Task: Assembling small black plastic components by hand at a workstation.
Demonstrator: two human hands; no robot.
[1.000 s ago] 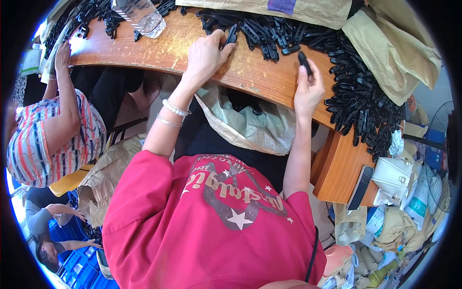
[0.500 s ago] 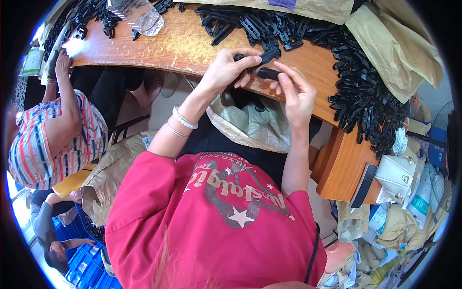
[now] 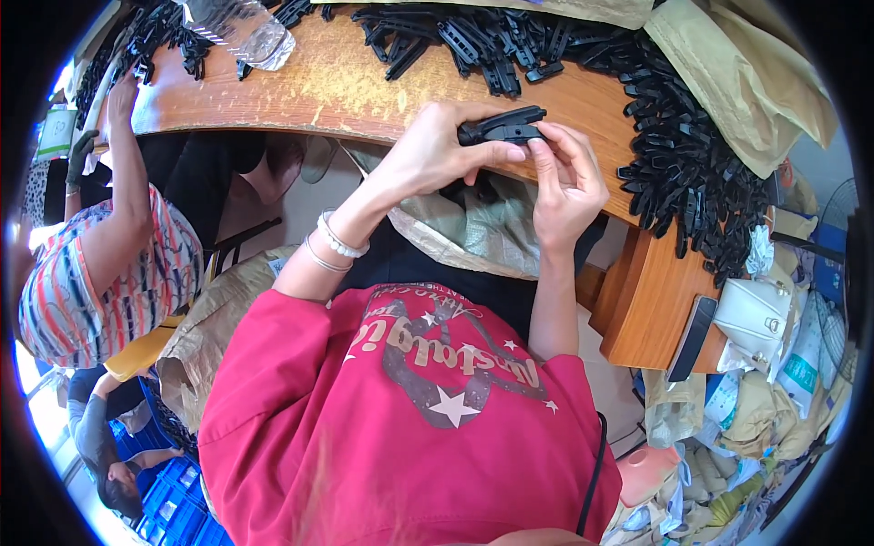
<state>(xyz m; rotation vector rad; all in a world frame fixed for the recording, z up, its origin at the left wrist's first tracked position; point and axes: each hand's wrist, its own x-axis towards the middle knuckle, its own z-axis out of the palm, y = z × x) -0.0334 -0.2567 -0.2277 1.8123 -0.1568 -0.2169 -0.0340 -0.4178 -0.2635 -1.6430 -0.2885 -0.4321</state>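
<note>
Both hands are raised over the near edge of the wooden table (image 3: pixel 346 100). My left hand (image 3: pixel 430 153) is closed around a long black plastic part (image 3: pixel 510 126), its thumb lying along the lower side. At the part's right end, my right hand (image 3: pixel 566 182) pinches with thumb and fingertips. Whether it grips a separate smaller piece there cannot be made out. Beneath the hands, a woven sack (image 3: pixel 482 227) gapes in my lap with dark things inside. Long black plastic parts (image 3: pixel 473 45) lie heaped at the table's far side.
Darker, shorter black parts (image 3: pixel 696 173) pile along the right edge, beside a brown paper bag (image 3: pixel 728 82). A clear plastic container (image 3: pixel 259 41) stands at far left. A phone (image 3: pixel 692 338) and white handbag (image 3: pixel 754 314) sit lower right. One co-worker (image 3: pixel 118 264) sits at left.
The right hand has brought its small black piece up against the part in the left hand. The two hands now meet, and the held part lies more level.
</note>
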